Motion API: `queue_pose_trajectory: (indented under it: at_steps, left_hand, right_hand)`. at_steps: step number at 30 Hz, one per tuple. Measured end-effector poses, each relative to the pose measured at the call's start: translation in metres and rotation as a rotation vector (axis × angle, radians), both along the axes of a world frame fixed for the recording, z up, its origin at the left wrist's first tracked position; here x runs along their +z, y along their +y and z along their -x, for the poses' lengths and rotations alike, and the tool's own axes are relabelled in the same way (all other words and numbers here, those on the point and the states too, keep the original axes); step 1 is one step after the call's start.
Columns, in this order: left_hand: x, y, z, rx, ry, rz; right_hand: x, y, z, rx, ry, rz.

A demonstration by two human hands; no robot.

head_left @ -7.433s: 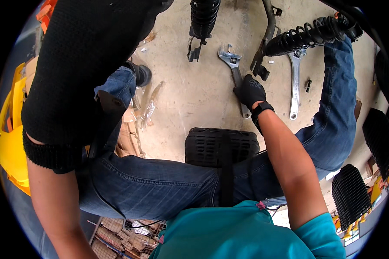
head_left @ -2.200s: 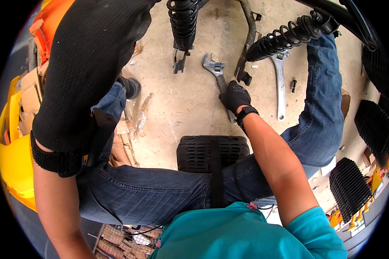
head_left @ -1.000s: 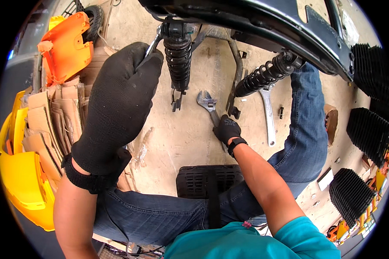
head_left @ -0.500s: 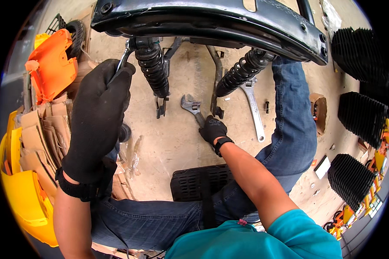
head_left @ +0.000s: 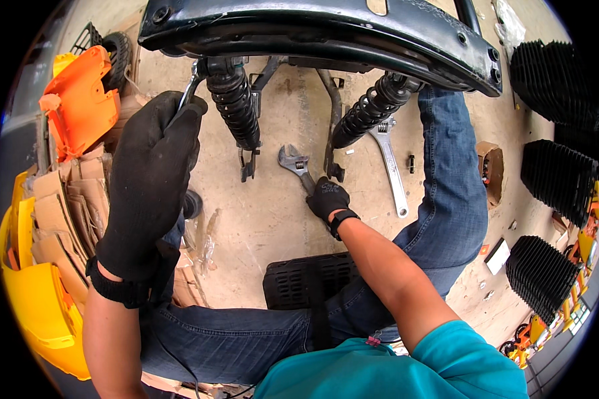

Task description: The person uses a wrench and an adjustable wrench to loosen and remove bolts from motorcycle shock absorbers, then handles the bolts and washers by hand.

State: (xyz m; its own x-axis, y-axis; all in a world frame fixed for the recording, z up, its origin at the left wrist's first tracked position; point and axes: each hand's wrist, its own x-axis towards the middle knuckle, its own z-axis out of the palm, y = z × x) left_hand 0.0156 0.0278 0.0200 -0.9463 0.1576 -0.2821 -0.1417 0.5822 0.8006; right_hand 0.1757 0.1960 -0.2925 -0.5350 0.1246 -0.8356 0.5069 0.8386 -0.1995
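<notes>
My left hand (head_left: pixel 154 169), in a black glove, is closed on a shiny wrench (head_left: pixel 184 95) whose head sits at the top mount of the left coil-spring shock (head_left: pixel 231 105), under a black metal frame (head_left: pixel 319 23). My right hand (head_left: pixel 326 199), also gloved, grips the handle of an adjustable wrench (head_left: pixel 291 161) lying on the floor. A right coil-spring shock (head_left: pixel 373 110) angles down beside a bent black tube (head_left: pixel 331 116). A second adjustable wrench (head_left: pixel 394 176) lies right of it, near a small black part (head_left: pixel 411 164).
Orange (head_left: pixel 80 93) and yellow (head_left: pixel 46 306) panels and stacked cardboard (head_left: pixel 63 213) lie left. My jean-clad legs (head_left: pixel 452 199) bracket the floor area, with a black mat (head_left: pixel 293 282) by my lap. Three ridged black stacks (head_left: pixel 539 272) stand right, near an open carton (head_left: pixel 489 173).
Since the older frames, the frame came into fuller view and my left hand now shows gripping a wrench at the shock mount. In the last half second almost nothing moved.
</notes>
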Motion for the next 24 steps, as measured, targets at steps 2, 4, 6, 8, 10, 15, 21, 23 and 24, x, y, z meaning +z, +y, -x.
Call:
queue_pose_trajectory:
  at_steps: [2, 4, 6, 8, 10, 15, 21, 23, 24]
  left_hand:
    - [0.0003, 0.0008, 0.0000, -0.002, 0.004, -0.002]
    - [0.0010, 0.0018, -0.0005, 0.019, -0.015, -0.010]
    - [0.0023, 0.0026, -0.0013, 0.054, -0.057, -0.043]
    - [0.0030, 0.0030, -0.0018, 0.079, -0.078, -0.055]
    - [0.0029, 0.0029, -0.0017, 0.089, -0.078, -0.057]
    - [-0.0003, 0.0012, 0.0008, -0.004, -0.008, 0.000]
    - [0.0007, 0.0005, -0.0001, 0.008, -0.006, 0.018]
    - [0.0010, 0.0007, 0.0002, -0.023, 0.022, 0.043]
    - [0.0009, 0.0008, 0.0005, -0.055, 0.053, 0.070]
  right_hand:
    - [0.0000, -0.0003, -0.0002, 0.001, 0.013, 0.004]
    - [0.0004, -0.0003, 0.0000, 0.000, 0.015, 0.004]
    - [0.0013, -0.0002, 0.0006, 0.004, 0.003, -0.003]
    - [0.0026, 0.0000, 0.0015, -0.003, 0.006, 0.005]
    - [0.0038, -0.0001, 0.0021, -0.003, 0.004, 0.005]
    - [0.0045, -0.0006, 0.0017, 0.005, 0.018, -0.004]
    - [0.0019, -0.0005, 0.0008, -0.013, 0.008, -0.003]
    - [0.0013, -0.0005, 0.0000, -0.010, 0.024, 0.002]
    - [0.0010, -0.0006, -0.0004, -0.004, 0.019, -0.006]
